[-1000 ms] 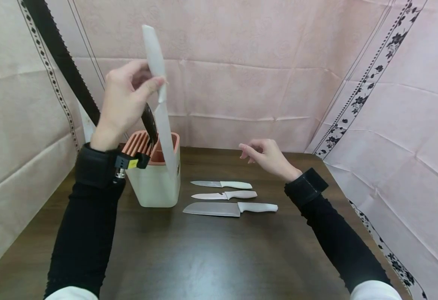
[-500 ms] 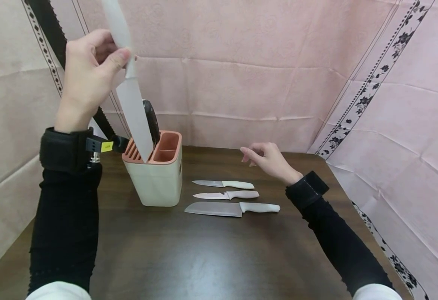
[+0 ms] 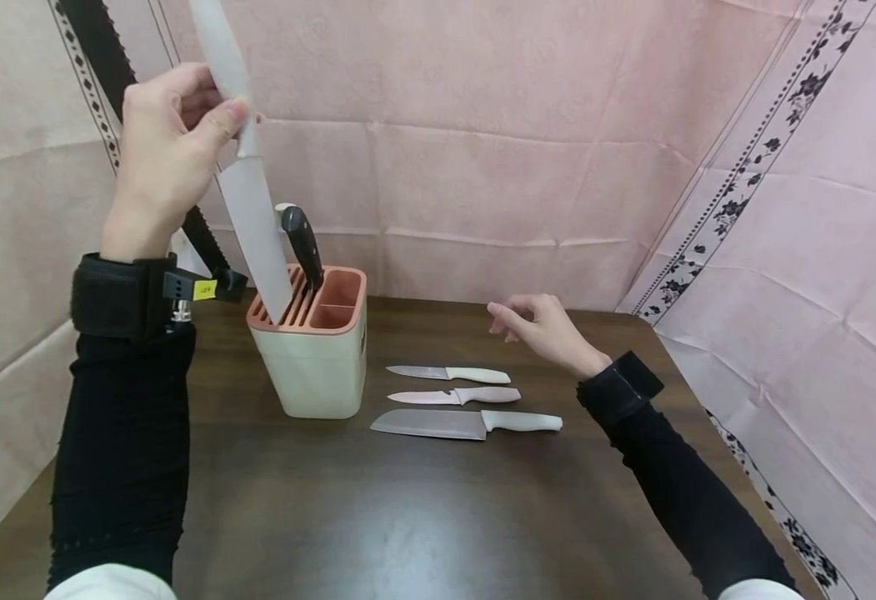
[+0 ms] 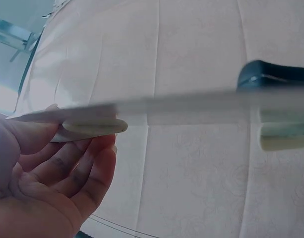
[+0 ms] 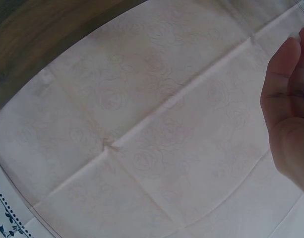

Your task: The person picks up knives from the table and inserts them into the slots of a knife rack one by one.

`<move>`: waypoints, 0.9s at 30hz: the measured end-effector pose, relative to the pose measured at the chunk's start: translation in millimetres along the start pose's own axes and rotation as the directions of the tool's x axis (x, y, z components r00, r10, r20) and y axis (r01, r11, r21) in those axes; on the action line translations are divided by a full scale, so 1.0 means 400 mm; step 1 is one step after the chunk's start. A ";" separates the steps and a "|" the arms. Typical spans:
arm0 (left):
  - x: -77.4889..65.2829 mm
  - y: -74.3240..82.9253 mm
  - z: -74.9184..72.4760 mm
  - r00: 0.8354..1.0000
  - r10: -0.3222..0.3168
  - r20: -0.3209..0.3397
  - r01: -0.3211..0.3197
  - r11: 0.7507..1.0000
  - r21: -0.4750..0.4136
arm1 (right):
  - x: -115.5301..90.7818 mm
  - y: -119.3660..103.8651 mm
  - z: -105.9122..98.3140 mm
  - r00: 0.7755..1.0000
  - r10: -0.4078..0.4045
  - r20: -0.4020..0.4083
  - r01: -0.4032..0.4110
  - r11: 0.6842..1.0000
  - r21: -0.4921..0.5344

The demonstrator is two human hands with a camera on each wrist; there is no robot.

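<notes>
Shifted leftward, left hand (image 3: 169, 150) pinches white knife (image 3: 250, 200) by its handle (image 3: 221, 46), the safe hold; probably stiff, light; right hand (image 3: 544, 332) loosely curled, seemingly empty.

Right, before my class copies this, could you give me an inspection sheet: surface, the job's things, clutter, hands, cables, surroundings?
Surface: dark wooden table, glare on the near part.
Job's things: long knife held point down at the slots of the holder, tip inside or not unclear; broad knife, pinkish knife and small knife lying flat, blades leftward.
Clutter: nothing seen.
Left hand: pinches the long knife's pale handle.
Right hand: holds nothing, fingers loosely bent.
Cables: nothing seen.
Surroundings: pale pink cloth behind the table, with fold creases.
</notes>
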State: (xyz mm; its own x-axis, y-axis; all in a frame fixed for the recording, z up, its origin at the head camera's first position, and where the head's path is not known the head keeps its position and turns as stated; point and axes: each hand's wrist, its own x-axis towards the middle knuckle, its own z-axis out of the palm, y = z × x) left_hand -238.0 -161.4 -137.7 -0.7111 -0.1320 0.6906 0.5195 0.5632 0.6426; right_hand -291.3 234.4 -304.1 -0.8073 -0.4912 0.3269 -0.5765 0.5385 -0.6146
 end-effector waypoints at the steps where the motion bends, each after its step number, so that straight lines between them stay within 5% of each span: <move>1: 0.000 -0.002 0.000 1.000 0.000 0.003 0.000 1.000 0.004 | -0.001 0.001 0.000 1.000 0.004 -0.004 -0.004 1.000 -0.003; 11: 0.008 -0.032 0.045 0.997 0.071 -0.007 -0.071 0.994 0.085 | -0.011 0.013 0.005 1.000 0.019 -0.015 -0.020 0.999 -0.031; 27: -0.003 -0.112 0.062 0.989 -0.047 0.141 0.027 0.990 0.142 | -0.013 0.015 0.005 0.999 0.038 -0.019 -0.038 0.999 -0.029</move>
State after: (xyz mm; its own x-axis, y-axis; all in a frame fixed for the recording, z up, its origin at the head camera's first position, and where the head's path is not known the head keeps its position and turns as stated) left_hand -272.1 -166.0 -175.5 -0.7945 -0.0420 0.6058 0.4278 0.6692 0.6075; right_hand -290.5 238.7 -311.0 -0.8307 -0.4575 0.3171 -0.5486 0.5762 -0.6059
